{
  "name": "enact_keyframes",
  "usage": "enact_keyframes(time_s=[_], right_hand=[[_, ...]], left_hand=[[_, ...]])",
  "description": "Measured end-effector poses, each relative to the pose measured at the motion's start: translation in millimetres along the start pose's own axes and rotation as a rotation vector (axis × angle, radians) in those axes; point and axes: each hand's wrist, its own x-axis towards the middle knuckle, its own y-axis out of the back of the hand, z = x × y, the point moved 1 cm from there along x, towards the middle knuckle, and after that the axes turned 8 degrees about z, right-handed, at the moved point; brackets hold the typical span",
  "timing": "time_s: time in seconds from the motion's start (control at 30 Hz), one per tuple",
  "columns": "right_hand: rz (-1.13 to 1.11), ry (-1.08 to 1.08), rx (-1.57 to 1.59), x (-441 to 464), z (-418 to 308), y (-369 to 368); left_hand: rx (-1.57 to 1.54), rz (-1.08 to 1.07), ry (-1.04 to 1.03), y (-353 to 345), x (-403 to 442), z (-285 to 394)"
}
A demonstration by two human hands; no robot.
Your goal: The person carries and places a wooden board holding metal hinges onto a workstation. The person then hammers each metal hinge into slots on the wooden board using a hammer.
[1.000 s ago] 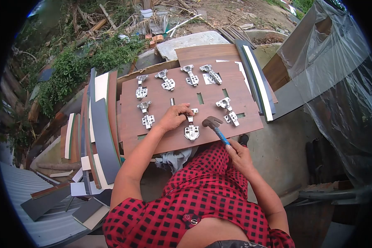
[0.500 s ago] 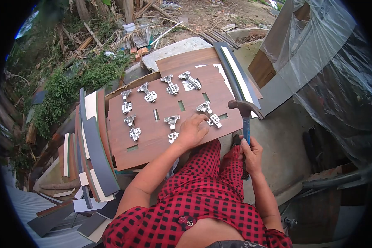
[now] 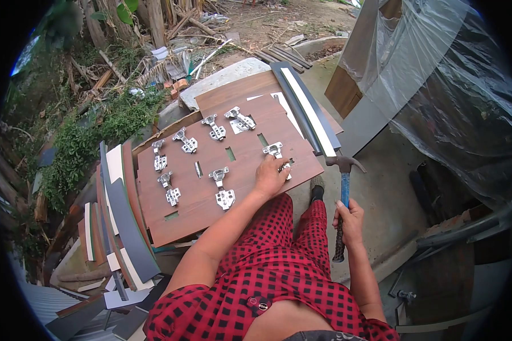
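Note:
My right hand (image 3: 350,220) grips a claw hammer (image 3: 345,187) by its blue and black handle, with the head up, beyond the board's right corner. Bent fingers of my left hand (image 3: 271,176) close on a metal cabinet hinge (image 3: 273,150) near the front right of a brown wood-grain board (image 3: 199,199); they cover part of its plate. Another hinge (image 3: 222,190) lies left of that hand. Several more hinges, among them one at the back (image 3: 240,119), are spread over the board. Small rectangular cutouts (image 3: 230,154) and a small metal cylinder (image 3: 198,169) show between them.
Grey and white strips (image 3: 301,108) lie along the board's right side. More panels (image 3: 128,227) lean at the left. A large panel (image 3: 375,113) under clear plastic sheeting stands at the right. Bushes (image 3: 91,131) and debris lie behind.
My left hand has moved onto the front right hinge and closed on it. The hammer has dropped lower, and its head has turned. The whole view has shifted a little.

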Motion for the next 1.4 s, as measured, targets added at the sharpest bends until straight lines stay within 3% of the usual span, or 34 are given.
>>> enact_keyframes(time_s=[0.37,0.53,0.73,0.8,1.4], right_hand=[[-0.001,0.015,-0.11,18,-18,-4],[-0.023,0.093,-0.217,46,-26,-21],[-0.01,0.279,-0.532,74,9,-23],[0.02,0.282,-0.798,75,12,-24],[0.07,0.282,-0.627,45,1,-8]], left_hand=[[0.023,-0.058,-0.03,-42,20,32],[-0.013,0.052,-0.175,-50,10,18],[-0.074,0.155,-0.166,-54,8,14],[-0.071,0.145,-0.158,-56,9,14],[-0.051,0.067,-0.233,-52,5,10]])
